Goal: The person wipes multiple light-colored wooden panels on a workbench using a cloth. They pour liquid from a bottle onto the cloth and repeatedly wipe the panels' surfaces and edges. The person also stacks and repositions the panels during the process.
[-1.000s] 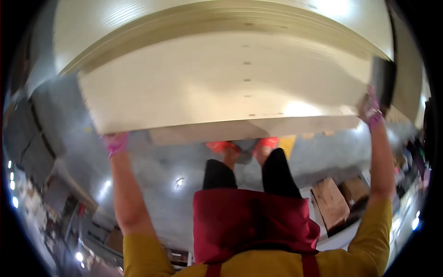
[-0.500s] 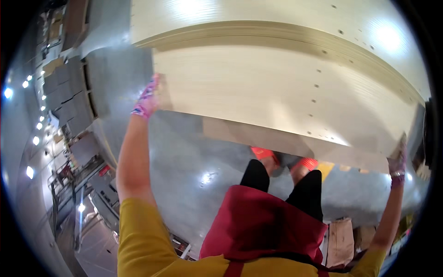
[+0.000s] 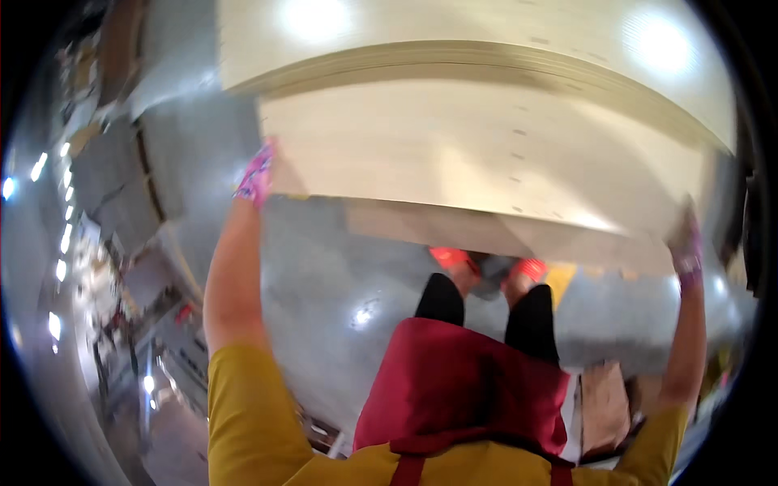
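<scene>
A long, pale wood-grain panel (image 3: 389, 138) with a row of small dark holes spans the space between my hands. My left hand (image 3: 258, 172), in a pink patterned glove, grips the panel's left end near its near corner. At the opposite end my right hand (image 3: 687, 243), gloved in pink and purple, is closed on the near right corner, though motion blur softens its fingers. Just beyond lies a stack of similar pale panels (image 3: 486, 53), its layered edges showing. Whether the held panel touches the stack, I cannot tell.
My feet in orange shoes (image 3: 450, 257) stand on the grey floor (image 3: 340, 275) below the panel's near edge. Brown cardboard (image 3: 604, 405) lies at lower right. Stacked grey-brown boards (image 3: 113, 178) are at left, and a yellow floor marking (image 3: 561, 281) shows beside my feet.
The panel and my right hand have shifted left in view, the right hand also slightly upward. The panel's near edge looks a little less slanted. Both hands keep their hold.
</scene>
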The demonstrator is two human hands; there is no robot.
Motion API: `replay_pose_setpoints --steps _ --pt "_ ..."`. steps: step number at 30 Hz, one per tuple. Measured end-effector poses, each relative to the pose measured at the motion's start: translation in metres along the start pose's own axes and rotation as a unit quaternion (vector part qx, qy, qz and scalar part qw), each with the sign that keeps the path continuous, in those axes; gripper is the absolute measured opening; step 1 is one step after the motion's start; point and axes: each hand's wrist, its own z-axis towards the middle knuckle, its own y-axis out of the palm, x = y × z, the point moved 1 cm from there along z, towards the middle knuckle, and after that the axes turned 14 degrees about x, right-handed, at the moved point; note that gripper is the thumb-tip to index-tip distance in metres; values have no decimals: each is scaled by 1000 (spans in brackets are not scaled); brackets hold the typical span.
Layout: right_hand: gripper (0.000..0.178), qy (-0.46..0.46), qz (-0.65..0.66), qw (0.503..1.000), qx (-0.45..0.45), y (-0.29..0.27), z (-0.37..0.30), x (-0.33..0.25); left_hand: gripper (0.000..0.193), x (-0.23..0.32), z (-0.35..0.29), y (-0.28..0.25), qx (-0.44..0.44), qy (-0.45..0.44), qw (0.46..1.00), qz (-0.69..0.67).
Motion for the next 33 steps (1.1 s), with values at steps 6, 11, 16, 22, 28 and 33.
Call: replay_pose_setpoints --steps 6,11,16,22,28,33 --pt "65 -302 -362 868 155 40 -97 -51 78 -28 -77 21 -2 220 975 29" --pt "63 -190 -259 943 92 -34 -264 87 62 -91 -228 36 -306 20 950 51" --pt "33 -94 -384 908 -141 -124 -455 283 49 -99 -384 16 -524 -65 802 279" --pt "33 28 -334 942 -8 -143 -627 202 44 -3 -365 29 -453 102 818 340" --pt "36 69 -51 994 72 -173 -620 211 20 123 -295 65 -723 -218 655 24" --pt "35 -114 -114 982 102 -229 -590 279 26 148 -392 186 -687 -194 687 134"
